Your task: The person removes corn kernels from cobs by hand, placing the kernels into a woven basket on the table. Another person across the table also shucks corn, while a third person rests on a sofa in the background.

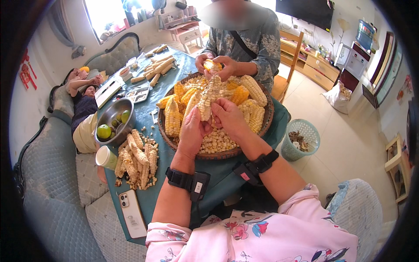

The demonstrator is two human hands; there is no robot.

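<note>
Between my two hands an ear of corn (208, 97) points upward, pale and partly stripped of kernels. My left hand (193, 131) is closed around its lower left side. On its right, my right hand (228, 117) has its fingers pressed against the kernels. Beneath both hands lies a round woven basket (162, 131), heaped with whole yellow and cream ears of corn (253, 90). Loose kernels (216, 142) cover the basket's near part. Across from me, a person's hands (222, 65) hold another yellow ear of corn (212, 66) above the far rim.
Bare cobs (137, 159) are piled left of the basket, near a paper cup (106, 157), a phone (132, 214) and a steel bowl (115, 122) with green fruit. More cobs (157, 69) lie farther back. A wastebasket (300, 139) stands right. Someone reclines on the sofa (56, 174).
</note>
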